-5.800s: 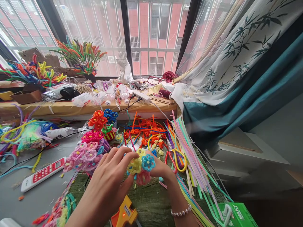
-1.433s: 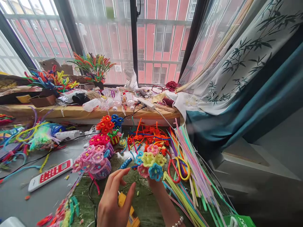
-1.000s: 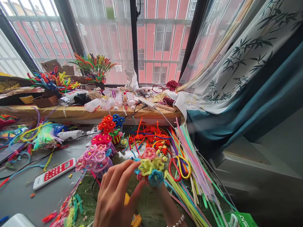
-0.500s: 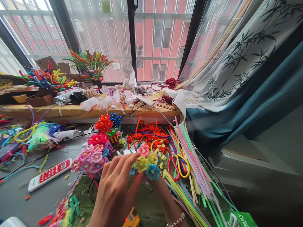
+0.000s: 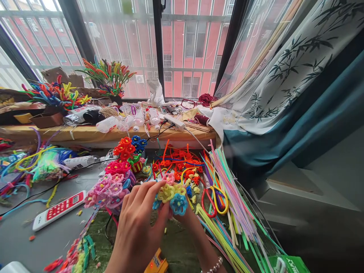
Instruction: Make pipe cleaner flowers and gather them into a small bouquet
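By the barred window [image 5: 189, 45] | littered green tabletop [image 5: 180, 242] | left hand [image 5: 138, 216]: grip pinched on flowers [image 5: 166, 193] | right hand [image 5: 184, 217]: grip hidden, can't tell

Your table [image 5: 19, 242] is grey at the left and worn, mottled green near the middle. At the left you have a white remote [image 5: 59, 210] with red keys, lying at a slant, with a clear bottle [image 5: 81, 162] on its side beyond it. Potted pink flowers [image 5: 106, 189] stand right of the remote. Orange flower pieces [image 5: 182, 157] spread over your far middle. Scissors [image 5: 210, 201] with red and yellow handles lie to the right, beside a long pastel bundle of pipe cleaners [image 5: 234, 189]. Nearest you is a yellow tool [image 5: 157, 262], partly cut off, its light glowing.
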Demonstrator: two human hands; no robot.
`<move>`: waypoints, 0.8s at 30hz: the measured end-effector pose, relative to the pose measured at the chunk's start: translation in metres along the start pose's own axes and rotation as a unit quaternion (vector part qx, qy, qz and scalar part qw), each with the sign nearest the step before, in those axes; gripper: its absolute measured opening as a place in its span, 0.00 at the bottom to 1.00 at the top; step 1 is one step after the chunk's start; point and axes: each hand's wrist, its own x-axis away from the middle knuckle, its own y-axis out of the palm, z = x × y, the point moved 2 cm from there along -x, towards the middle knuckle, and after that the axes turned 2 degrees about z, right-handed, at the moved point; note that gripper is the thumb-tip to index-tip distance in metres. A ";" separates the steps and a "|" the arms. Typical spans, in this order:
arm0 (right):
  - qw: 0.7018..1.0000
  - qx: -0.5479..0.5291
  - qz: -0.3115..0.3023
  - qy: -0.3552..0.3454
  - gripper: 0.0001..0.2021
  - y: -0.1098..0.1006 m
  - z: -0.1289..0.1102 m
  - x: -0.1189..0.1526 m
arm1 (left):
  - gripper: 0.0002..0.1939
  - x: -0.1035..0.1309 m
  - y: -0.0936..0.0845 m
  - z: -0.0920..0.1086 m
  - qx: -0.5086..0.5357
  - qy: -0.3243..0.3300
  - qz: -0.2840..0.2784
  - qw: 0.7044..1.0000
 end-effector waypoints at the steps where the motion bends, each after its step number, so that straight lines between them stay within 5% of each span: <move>1: 1.000 -0.010 -0.002 -0.002 0.12 0.000 -0.002 -0.001 | 0.17 -0.001 0.000 -0.002 0.002 -0.006 -0.002 1.000; 10: 0.984 -0.165 -0.061 0.029 0.16 0.004 -0.019 -0.006 | 0.14 -0.005 -0.001 -0.022 0.087 -0.096 -0.011 0.992; 16: 0.976 -0.210 -0.042 0.038 0.16 0.004 -0.011 -0.006 | 0.15 -0.002 0.001 -0.022 0.132 -0.145 -0.017 0.980; 24: 0.972 -0.218 -0.070 0.044 0.18 0.003 -0.010 -0.006 | 0.17 -0.002 0.002 -0.022 0.118 -0.133 -0.035 0.983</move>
